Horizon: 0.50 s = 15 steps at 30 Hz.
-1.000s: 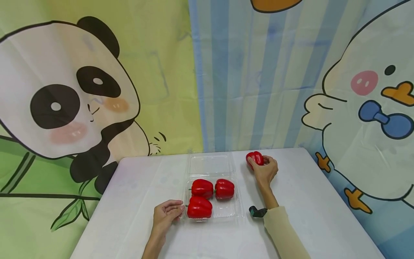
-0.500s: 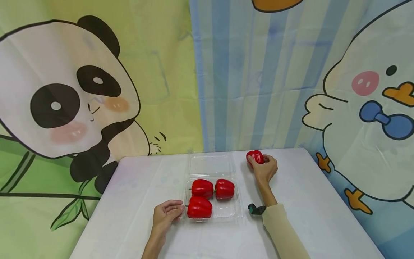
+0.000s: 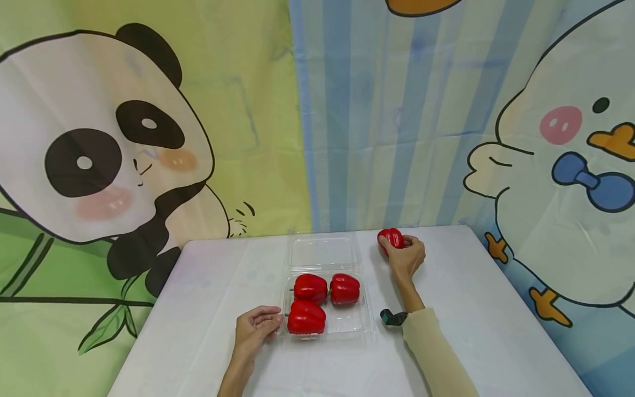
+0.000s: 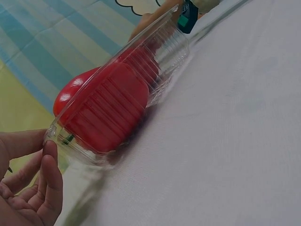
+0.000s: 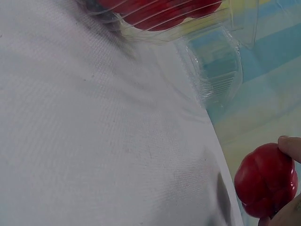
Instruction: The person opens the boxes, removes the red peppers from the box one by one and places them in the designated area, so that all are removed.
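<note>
In the head view, an open clear plastic clamshell container lies on the table with its lid folded back. Inside sit a red bell pepper at back left, another bell pepper at back right and a third bell pepper at front left. My left hand pinches the container's left rim between thumb and finger, as the left wrist view also shows at the rim corner. Near the far edge of the table, right of the lid, my right hand grips one more red bell pepper between thumb and fingers.
The white-covered table ends at a hanging printed cloth with a panda and a white bird on it. A small dark wrist camera sticks out beside the right sleeve. The container's lid reaches toward the far edge.
</note>
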Available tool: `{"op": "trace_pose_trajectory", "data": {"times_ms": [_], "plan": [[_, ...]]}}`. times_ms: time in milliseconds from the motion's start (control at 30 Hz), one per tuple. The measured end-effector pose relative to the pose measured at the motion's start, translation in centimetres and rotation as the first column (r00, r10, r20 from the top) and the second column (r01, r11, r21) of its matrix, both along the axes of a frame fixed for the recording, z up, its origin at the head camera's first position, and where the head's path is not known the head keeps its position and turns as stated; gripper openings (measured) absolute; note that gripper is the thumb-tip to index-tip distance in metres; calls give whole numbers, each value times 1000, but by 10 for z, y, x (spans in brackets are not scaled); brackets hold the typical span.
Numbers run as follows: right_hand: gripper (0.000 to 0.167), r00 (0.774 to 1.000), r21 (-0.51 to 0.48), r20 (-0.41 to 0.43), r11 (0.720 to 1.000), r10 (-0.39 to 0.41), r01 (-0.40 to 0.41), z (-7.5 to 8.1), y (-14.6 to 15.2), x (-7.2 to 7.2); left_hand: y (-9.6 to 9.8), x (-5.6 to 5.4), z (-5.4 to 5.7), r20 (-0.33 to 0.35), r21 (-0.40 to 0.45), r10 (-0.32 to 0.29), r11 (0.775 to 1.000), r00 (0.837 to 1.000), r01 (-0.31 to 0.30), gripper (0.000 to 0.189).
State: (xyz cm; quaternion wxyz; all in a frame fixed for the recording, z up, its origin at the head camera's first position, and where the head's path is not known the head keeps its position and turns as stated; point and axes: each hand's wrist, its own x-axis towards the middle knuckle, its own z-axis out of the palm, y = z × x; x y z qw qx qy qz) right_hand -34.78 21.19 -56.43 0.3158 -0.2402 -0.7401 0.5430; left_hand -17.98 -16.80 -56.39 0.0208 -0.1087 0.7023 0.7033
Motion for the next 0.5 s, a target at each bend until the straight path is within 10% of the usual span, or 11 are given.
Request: {"op": "trace_pose_trajectory", "data": {"times_ms": [500], "plan": [[65,1000,-7,4,1000,6,-6,-4,-4,-4,-1,-1,-2,-5,13,-8,1000,1000,8,31]]}}
